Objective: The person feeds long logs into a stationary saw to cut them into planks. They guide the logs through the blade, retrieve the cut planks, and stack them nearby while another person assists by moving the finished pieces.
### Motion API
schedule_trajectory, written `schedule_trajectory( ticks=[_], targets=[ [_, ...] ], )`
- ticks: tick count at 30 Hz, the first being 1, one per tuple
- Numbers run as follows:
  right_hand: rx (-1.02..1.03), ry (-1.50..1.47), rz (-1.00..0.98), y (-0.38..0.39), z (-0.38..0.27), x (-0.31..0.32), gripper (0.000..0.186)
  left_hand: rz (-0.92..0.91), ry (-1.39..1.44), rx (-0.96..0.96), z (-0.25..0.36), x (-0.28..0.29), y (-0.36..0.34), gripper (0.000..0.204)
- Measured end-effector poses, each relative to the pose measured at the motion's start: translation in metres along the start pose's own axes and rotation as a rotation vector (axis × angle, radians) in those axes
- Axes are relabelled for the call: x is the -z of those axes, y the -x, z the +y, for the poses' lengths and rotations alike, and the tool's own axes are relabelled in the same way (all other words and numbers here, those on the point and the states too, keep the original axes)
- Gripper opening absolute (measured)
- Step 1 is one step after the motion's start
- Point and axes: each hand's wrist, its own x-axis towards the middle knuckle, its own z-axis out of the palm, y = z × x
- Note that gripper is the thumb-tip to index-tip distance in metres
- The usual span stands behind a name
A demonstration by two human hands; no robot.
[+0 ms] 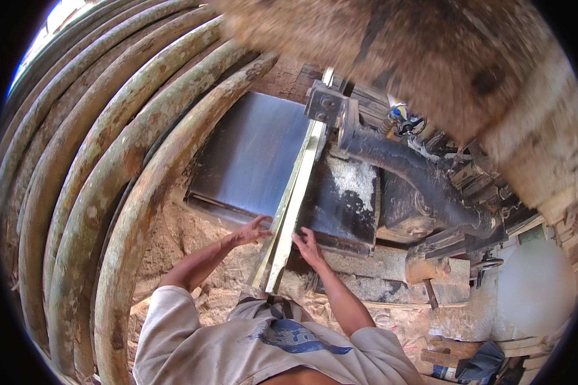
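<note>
Two long pale sawn wooden strips, the left strip and the right strip, lie side by side over a metal saw table and point toward my body. A narrow gap parts them at the near end. My left hand is at the left strip's outer edge, fingers apart and stretched toward it. At the outer edge of the right strip, my right hand has its fingers bent against the wood. Beyond both hands, the strips run up to a dark metal saw guide.
Several long barked logs fill the left side, looking curved. The saw table carries pale sawdust on its right part. A thick dark machine arm reaches right. Large blurred timber hangs across the upper right. Dark cloth lies lower right.
</note>
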Motion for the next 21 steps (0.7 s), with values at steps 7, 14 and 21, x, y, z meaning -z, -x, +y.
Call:
schedule_trajectory(
  ticks=[7,14,21],
  targets=[
    [0.015,-0.014,-0.163,0.163,-0.009,-0.062,0.086,-0.094,0.272,0.027,-0.074,-0.052,0.117,0.089],
    [-0.264,-0.372,-0.335,0.295,0.009,-0.097,0.088,-0.135,0.269,0.087,-0.111,-0.109,0.228,0.090],
    [-0.259,-0.440,-0.354,0.435,0.023,-0.144,0.087,-0.139,0.311,0.156,-0.176,-0.167,0.348,0.097]
  ],
)
